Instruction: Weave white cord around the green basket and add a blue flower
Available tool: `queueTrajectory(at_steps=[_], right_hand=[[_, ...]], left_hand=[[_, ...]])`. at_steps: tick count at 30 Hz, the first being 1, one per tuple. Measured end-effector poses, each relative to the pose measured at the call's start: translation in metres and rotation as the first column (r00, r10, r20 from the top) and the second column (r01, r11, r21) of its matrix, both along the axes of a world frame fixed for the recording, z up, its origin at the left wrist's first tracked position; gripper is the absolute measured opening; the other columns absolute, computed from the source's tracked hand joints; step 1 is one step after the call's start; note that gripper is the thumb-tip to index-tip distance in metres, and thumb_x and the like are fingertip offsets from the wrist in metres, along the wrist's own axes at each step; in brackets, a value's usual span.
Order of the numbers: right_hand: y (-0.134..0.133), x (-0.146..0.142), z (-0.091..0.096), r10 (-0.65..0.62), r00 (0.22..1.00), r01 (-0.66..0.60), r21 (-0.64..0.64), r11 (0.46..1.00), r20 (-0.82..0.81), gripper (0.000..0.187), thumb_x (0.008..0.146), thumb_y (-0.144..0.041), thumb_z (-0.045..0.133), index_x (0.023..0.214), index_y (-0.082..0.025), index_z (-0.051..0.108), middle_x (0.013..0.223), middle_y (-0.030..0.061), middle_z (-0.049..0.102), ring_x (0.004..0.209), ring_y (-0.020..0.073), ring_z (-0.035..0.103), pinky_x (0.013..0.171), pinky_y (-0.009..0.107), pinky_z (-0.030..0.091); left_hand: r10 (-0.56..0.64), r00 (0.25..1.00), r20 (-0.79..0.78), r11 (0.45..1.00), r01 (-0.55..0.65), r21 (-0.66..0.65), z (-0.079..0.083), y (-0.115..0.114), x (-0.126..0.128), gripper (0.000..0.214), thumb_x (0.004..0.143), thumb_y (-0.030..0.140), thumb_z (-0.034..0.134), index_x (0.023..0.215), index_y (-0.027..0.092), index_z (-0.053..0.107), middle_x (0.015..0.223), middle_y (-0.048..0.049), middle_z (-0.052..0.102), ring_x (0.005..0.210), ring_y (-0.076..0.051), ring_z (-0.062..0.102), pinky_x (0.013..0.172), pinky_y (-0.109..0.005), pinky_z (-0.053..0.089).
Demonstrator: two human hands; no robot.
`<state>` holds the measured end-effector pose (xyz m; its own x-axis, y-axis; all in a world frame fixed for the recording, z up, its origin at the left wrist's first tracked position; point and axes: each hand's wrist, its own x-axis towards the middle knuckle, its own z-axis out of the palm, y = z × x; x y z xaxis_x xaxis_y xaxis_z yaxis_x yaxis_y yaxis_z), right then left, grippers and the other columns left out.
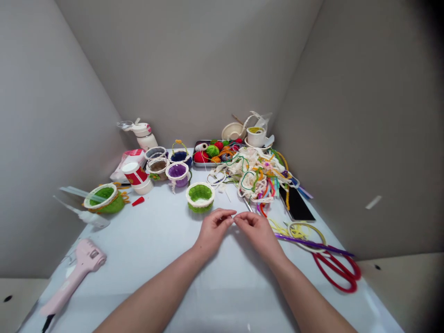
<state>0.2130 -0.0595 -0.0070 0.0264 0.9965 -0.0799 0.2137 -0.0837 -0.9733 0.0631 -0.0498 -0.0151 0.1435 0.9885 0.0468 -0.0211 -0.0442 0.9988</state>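
My left hand [215, 230] and my right hand [255, 231] meet fingertip to fingertip over the table [222, 286]. Both are pinched closed; whatever sits between the fingertips is too small to make out. Just beyond my left hand stands a small green basket [200, 199] with a white rim, which neither hand grips. A thin white needle-like stick [227, 195] lies beyond the fingertips. Close to my right hand, a tangle of lace trims and coloured yarn [258, 173] spreads over the table.
On the left lie a pink glue gun [78, 273], a green basket with orange trim [106, 198] and a paper cup [137, 178]. A purple basket [178, 173] and a tray of yarn balls [213, 152] stand behind. Red-handled scissors [338, 268] and a phone [297, 203] occupy the right.
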Motion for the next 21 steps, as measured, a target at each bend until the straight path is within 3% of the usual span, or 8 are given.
queueTrajectory(at_steps=[7, 12, 16, 21], right_hand=[[-0.001, 0.002, -0.001, 0.034, 0.998, -0.035, -0.022, 0.999, -0.051, 0.033, 0.074, -0.046, 0.065, 0.076, -0.013, 0.070, 0.062, 0.0001, 0.059, 0.055, 0.0112, 0.045, 0.051, 0.022, 0.035], [-0.002, 0.001, 0.000, 0.049, 0.998, -0.050, -0.011, 0.999, -0.029, 0.033, 0.077, -0.046, 0.064, 0.078, -0.014, 0.070, 0.056, -0.0030, 0.050, 0.050, 0.0097, 0.038, 0.047, 0.022, 0.029], [-0.006, -0.002, 0.000, -0.010, 0.989, -0.007, 0.117, 0.993, 0.147, 0.029, 0.077, -0.042, 0.065, 0.086, -0.015, 0.072, 0.050, -0.0076, 0.032, 0.049, 0.0096, 0.030, 0.048, 0.023, 0.023], [-0.010, -0.006, 0.002, -0.074, 0.958, -0.006, 0.277, 0.961, 0.276, 0.025, 0.084, -0.037, 0.058, 0.081, -0.017, 0.072, 0.053, -0.0045, 0.042, 0.051, 0.0110, 0.037, 0.051, 0.024, 0.028]], left_hand=[[0.027, 0.992, -0.121, 0.993, -0.012, 0.119, 0.001, 0.001, -0.002, 0.008, 0.079, 0.023, 0.063, 0.079, 0.017, 0.069, 0.081, -0.0039, 0.066, 0.081, -0.017, 0.060, 0.076, -0.027, 0.047], [0.053, 0.979, -0.199, 0.985, -0.018, 0.173, 0.000, -0.001, -0.002, 0.008, 0.082, 0.020, 0.058, 0.078, 0.017, 0.064, 0.079, -0.0020, 0.062, 0.078, -0.015, 0.057, 0.074, -0.025, 0.043], [0.059, 0.980, -0.190, 0.989, -0.032, 0.142, -0.003, -0.002, -0.002, 0.009, 0.085, 0.021, 0.055, 0.081, 0.017, 0.062, 0.082, -0.0022, 0.062, 0.081, -0.016, 0.056, 0.075, -0.025, 0.043], [0.043, 0.982, -0.184, 0.995, -0.025, 0.095, -0.006, -0.001, -0.001, 0.010, 0.084, 0.023, 0.054, 0.080, 0.017, 0.060, 0.080, -0.0022, 0.061, 0.079, -0.016, 0.056, 0.074, -0.025, 0.043]])
